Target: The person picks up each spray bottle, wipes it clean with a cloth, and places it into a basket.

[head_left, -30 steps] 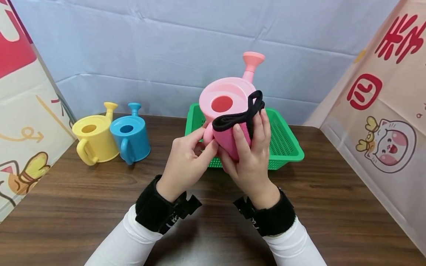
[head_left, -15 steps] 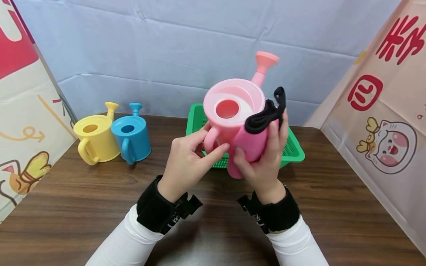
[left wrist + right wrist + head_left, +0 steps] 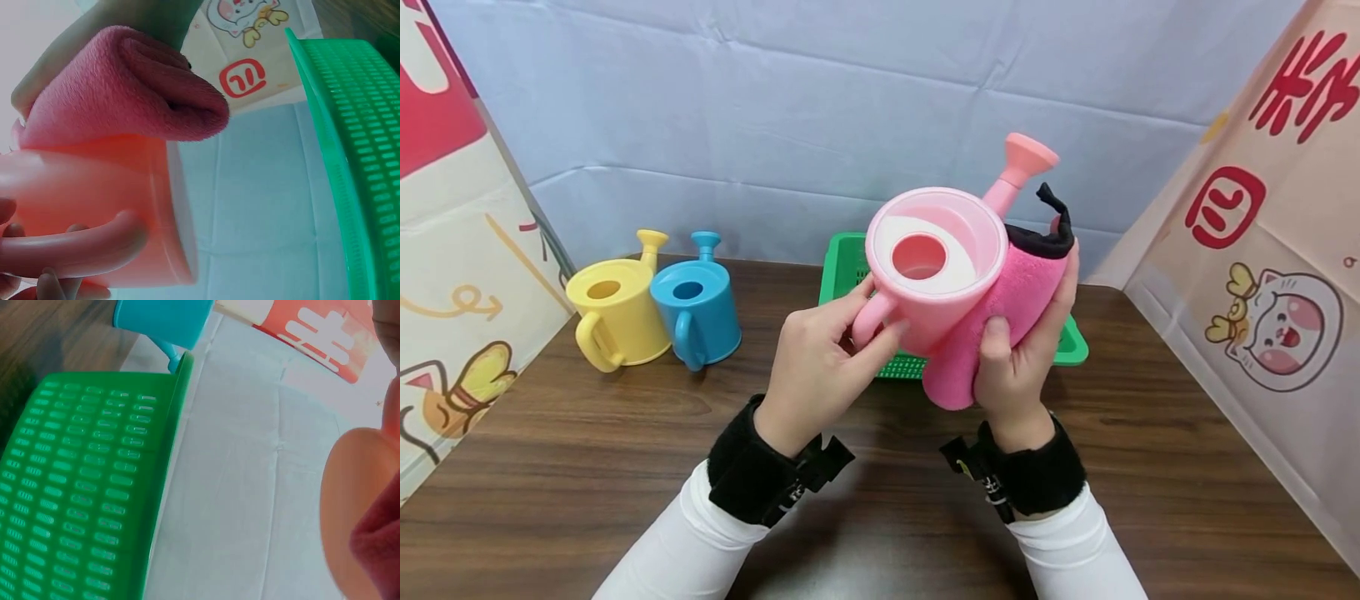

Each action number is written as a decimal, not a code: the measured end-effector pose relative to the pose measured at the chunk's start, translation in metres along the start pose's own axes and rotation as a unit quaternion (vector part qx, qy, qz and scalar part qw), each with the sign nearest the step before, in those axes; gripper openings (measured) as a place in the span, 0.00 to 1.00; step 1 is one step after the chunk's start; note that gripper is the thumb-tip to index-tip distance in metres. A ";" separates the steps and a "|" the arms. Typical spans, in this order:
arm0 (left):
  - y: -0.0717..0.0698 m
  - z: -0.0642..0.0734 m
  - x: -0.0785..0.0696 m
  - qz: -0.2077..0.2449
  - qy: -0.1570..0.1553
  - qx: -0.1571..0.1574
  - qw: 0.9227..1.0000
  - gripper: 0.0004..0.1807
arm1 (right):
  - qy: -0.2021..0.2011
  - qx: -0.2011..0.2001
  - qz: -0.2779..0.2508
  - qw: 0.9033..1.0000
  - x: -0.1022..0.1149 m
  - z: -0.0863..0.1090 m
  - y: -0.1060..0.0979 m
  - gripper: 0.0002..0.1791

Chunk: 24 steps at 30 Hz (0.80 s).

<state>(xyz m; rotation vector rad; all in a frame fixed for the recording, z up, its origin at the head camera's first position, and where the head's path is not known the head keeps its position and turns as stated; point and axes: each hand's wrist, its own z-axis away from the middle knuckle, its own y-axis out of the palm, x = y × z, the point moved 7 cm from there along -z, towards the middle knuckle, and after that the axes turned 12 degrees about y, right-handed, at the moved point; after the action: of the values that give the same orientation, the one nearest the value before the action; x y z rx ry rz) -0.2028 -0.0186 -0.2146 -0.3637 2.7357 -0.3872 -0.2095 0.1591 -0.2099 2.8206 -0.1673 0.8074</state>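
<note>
A pink watering can (image 3: 936,308) is held up over the table, its spout pointing to the back right. My left hand (image 3: 823,358) grips its handle (image 3: 75,250), fingers and thumb curled round it. In my right hand (image 3: 1026,358) is a folded pink plush cloth (image 3: 1000,304) with a black trimmed edge, pressed along the right side of the can. The left wrist view shows the cloth (image 3: 125,94) lying against the can wall (image 3: 81,187). Most of the right fingers are hidden behind the cloth.
A green perforated basket (image 3: 842,267) stands on the wooden table (image 3: 880,517) behind the can. At left are a yellow watering can (image 3: 625,317) and a blue one (image 3: 700,312), side by side. Pale cloth (image 3: 775,125) backs the table, with printed sheets (image 3: 1262,250) on both sides.
My right hand has slid the cloth from the front of the can round to its right side. The can has shifted right and tilted, its spout swinging right. The left hand has barely moved.
</note>
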 end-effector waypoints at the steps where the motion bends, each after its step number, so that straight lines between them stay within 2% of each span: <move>1: 0.000 0.000 0.000 0.005 -0.003 0.000 1.000 0.20 | -0.004 -0.001 0.007 1.000 0.000 0.000 0.001 0.45; 4: 0.001 0.002 0.001 0.020 -0.015 0.006 1.000 0.22 | -0.037 -0.012 0.054 0.998 0.004 0.003 0.005 0.45; 7: 0.004 0.003 0.002 0.034 -0.029 0.013 0.999 0.18 | -0.095 -0.028 0.102 0.990 0.008 0.007 0.010 0.41; 9: 0.006 0.003 0.002 0.037 -0.034 0.017 0.999 0.16 | -0.131 -0.034 0.141 0.981 0.010 0.012 0.015 0.37; 12: 0.009 0.003 0.002 0.044 -0.044 0.024 0.998 0.13 | -0.168 -0.018 0.205 0.964 0.011 0.021 0.025 0.33; 14: 0.010 0.003 0.003 0.047 -0.051 0.027 0.997 0.13 | -0.181 -0.006 0.247 0.952 0.011 0.026 0.031 0.34; 16: 0.010 0.003 0.004 0.052 -0.061 0.028 0.996 0.11 | -0.187 0.006 0.269 0.945 0.011 0.030 0.034 0.36; 24: 0.009 0.002 0.007 0.054 -0.075 0.022 0.995 0.10 | -0.188 0.014 0.268 0.945 0.011 0.033 0.035 0.37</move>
<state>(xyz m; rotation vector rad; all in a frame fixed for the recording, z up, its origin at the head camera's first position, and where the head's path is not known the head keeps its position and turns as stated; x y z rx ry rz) -0.2099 -0.0132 -0.2216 -0.2214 2.5822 -0.3754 -0.1892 0.1169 -0.2255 2.9560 -1.0195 0.3361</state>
